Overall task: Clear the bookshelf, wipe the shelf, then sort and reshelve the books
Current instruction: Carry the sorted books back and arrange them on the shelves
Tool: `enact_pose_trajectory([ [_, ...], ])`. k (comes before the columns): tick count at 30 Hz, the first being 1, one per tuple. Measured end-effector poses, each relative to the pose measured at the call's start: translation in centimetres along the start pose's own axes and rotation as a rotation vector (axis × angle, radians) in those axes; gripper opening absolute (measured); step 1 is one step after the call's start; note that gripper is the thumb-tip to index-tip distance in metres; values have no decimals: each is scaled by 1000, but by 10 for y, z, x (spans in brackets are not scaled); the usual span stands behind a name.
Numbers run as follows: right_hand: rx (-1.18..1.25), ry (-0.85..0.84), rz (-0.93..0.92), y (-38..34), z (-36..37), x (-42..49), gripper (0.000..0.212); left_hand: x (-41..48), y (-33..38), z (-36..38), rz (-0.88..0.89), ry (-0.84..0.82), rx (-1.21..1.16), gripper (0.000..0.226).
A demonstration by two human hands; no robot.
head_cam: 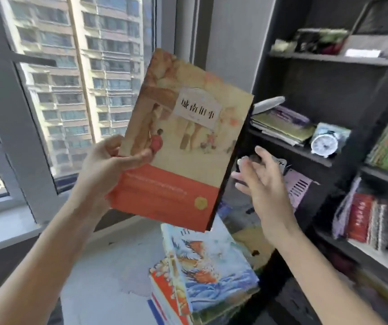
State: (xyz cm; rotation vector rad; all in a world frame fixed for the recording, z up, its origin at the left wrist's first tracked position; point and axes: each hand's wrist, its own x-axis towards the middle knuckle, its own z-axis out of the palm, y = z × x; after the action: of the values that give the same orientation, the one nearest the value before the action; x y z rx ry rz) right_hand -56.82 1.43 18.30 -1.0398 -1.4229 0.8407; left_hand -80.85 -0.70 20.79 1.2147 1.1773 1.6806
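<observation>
A: Bookshelf, dark, fills the right of the frame, and its shelves are far from cleared. There's a flat pile of booklets and an alarm clock at centre right, and upright books at lower right. So what's the step?

B: Clearing, I'd judge. The stack of books at lower centre, on the pale surface, looks like the place to set things down. The book with the red band is mid-frame, raised and tilted, above that stack and apart from it.

A: Who has it?

B: The left hand alone, with the thumb on the front cover and the fingers behind, pinching the left edge. The right hand is just beside the book's dark right edge, fingers spread and straight, holding nothing. Blur hides whether it touches.

A: How to do it well?

B: A one-edge pinch lets a book that size sag. Bring the right hand under the free side, lower the book flat, and square it to the stack, which already sits askew. Mind the clock on the next reach, because it stands near the shelf's front edge.
</observation>
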Motion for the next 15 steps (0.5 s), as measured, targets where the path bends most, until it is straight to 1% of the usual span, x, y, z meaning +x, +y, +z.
enact_pose_trajectory([
  [1,48,-1,11,-10,-21,-6,64,-8,5,26,-25,-53,-89,31],
  [2,72,12,6,-17,-43,-12,55,-17,7,53,-53,-106,-146,33],
  [3,80,52,-9,-23,-65,-19,44,-26,7,80,-76,-155,-177,36],
  [4,93,108,-33,-25,-89,-26,38,-36,6,107,-87,-203,-189,37],
  [5,99,182,-50,-26,-113,-32,42,-46,5,133,-80,-245,-191,35],
  [7,84,357,-71,-26,-165,-47,65,-68,1,190,-42,-319,-176,29],
  [10,30,542,-143,-25,-233,-68,80,-101,-5,265,38,-401,-122,28],
  [11,30,584,-161,-25,-256,-77,80,-112,-6,289,75,-436,-94,28],
  [14,1,657,-223,-24,-326,-100,58,-141,-5,363,147,-526,-97,18],
  [15,-6,653,-219,-20,-339,-104,56,-146,-5,377,153,-530,-108,14],
])
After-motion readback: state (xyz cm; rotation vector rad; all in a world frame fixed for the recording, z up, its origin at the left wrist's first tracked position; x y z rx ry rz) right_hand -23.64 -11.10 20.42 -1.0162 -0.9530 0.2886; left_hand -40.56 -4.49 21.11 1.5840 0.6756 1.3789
